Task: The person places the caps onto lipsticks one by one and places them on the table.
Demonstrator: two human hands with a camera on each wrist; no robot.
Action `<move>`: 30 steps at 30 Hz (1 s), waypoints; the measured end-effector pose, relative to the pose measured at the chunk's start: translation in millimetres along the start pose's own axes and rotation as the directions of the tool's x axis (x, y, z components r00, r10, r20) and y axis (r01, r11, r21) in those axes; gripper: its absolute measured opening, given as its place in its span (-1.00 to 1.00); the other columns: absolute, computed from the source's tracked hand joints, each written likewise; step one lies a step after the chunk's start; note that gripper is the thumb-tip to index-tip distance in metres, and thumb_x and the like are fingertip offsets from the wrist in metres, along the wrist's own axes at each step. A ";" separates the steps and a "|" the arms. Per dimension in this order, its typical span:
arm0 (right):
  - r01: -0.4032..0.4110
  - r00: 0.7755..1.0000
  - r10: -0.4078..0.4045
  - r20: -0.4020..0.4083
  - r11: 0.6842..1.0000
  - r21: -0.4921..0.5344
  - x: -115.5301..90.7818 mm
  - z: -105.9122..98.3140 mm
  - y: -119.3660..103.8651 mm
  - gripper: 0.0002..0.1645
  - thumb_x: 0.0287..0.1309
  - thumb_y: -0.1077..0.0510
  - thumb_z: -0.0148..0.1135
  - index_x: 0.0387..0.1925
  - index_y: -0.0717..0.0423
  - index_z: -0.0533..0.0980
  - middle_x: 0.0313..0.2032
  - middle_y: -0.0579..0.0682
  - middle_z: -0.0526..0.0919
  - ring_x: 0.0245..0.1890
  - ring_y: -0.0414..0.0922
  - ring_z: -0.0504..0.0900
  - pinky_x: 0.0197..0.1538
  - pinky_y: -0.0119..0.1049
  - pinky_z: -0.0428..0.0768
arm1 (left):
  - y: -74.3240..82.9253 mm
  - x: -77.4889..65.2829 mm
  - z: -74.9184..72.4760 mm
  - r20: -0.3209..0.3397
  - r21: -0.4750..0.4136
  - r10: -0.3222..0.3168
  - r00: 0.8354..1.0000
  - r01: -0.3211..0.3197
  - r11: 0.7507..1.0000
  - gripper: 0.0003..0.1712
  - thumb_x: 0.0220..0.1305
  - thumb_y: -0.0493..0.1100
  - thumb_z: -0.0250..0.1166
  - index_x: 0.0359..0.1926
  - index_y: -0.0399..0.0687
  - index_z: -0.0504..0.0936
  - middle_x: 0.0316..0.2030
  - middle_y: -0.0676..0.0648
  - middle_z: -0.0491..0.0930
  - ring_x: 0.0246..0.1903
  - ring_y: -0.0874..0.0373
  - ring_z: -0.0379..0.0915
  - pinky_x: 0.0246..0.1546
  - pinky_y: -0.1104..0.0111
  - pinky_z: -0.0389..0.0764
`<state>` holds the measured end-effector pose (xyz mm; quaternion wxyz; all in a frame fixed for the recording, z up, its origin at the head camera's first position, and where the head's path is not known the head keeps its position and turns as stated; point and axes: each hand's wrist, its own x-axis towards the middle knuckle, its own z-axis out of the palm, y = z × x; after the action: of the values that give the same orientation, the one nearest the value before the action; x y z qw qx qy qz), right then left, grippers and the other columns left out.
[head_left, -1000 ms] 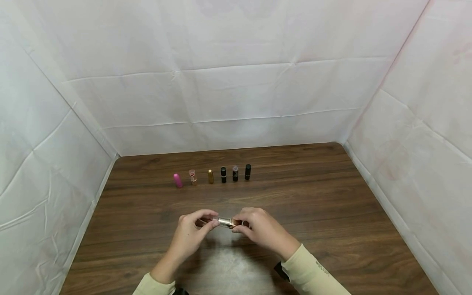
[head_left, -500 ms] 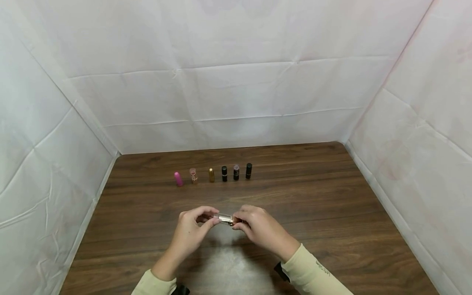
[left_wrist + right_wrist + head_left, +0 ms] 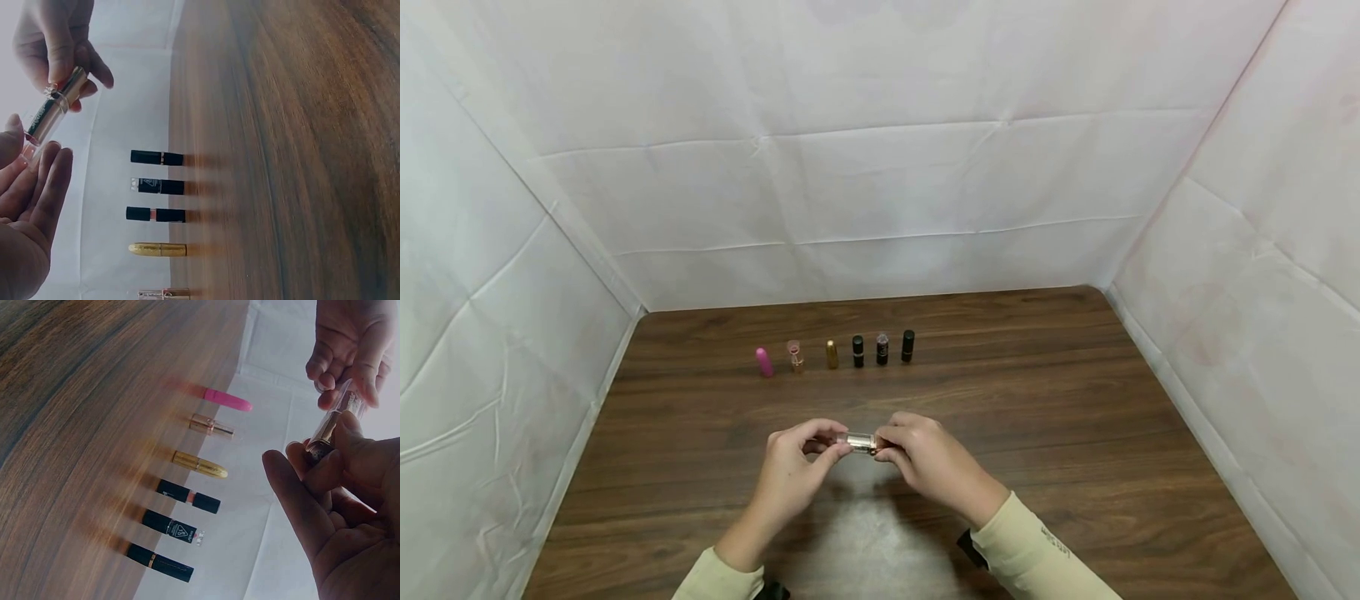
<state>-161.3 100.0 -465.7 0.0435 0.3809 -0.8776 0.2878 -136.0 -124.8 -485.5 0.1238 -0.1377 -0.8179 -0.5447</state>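
Between both hands, above the wooden table, a lipstick tube [image 3: 861,442] lies level, with a clear cap end on the left and a gold base on the right. The left hand [image 3: 792,468] pinches the clear end between thumb and fingers. At the gold base the right hand [image 3: 934,458] grips with thumb and fingertips. In the left wrist view, dark lettering shows on the lipstick [image 3: 49,112]. The right wrist view shows the clear cap around the upper part of the lipstick [image 3: 337,419], and the right fingers hide part of its base.
Behind the hands a row of upright lipsticks stands on the table [image 3: 1037,400]: a pink one [image 3: 764,362], a rose-gold one [image 3: 796,357], a gold one [image 3: 832,354] and three black ones, the rightmost black lipstick [image 3: 908,346] among them. White cloth walls [image 3: 880,183] enclose the back and sides.
The lipstick between the hands has turned slightly to lie more level. Both hands keep their hold with only small shifts. The row of lipsticks stands as before.
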 end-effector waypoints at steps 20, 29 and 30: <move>0.018 0.999 -0.015 0.042 0.998 -0.063 0.9 12.7 -1.9 -0.82 0.33 0.06 0.52 -0.11 0.03 0.76 -0.27 -0.16 0.74 -0.28 -0.27 0.54 -0.24 -0.43 0.58 | -7.0 -4.8 0.0 0.150 0.041 0.129 0.980 -0.137 0.990 -0.77 0.18 -0.37 0.58 -0.13 -0.21 0.80 -0.24 -0.06 0.81 -0.30 0.21 0.73 -0.25 0.33 0.81; -0.037 0.999 0.037 0.037 0.999 -0.005 3.8 9.2 4.8 -0.87 0.35 0.11 0.50 -0.14 0.03 0.74 -0.28 -0.17 0.74 -0.28 -0.23 0.60 -0.25 -0.46 0.61 | -7.5 -6.9 3.1 0.166 0.122 0.175 0.970 -0.196 0.973 -0.62 0.16 -0.32 0.61 0.01 -0.24 0.76 -0.12 -0.11 0.80 -0.19 0.08 0.76 -0.17 0.23 0.82; -0.057 0.997 0.057 0.047 0.998 0.007 3.6 7.7 8.1 -0.88 0.35 0.11 0.50 -0.14 0.02 0.73 -0.29 -0.17 0.73 -0.28 -0.24 0.61 -0.25 -0.45 0.63 | -8.2 -7.7 1.3 0.175 0.178 0.176 0.969 -0.207 0.962 -0.61 0.17 -0.27 0.62 0.02 -0.22 0.76 -0.09 -0.10 0.80 -0.14 0.05 0.75 -0.13 0.19 0.82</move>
<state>-168.4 97.9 -474.9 0.0133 0.3626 -0.8876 0.2837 -131.9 -127.3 -495.7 0.1238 -0.2461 -0.8573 -0.4350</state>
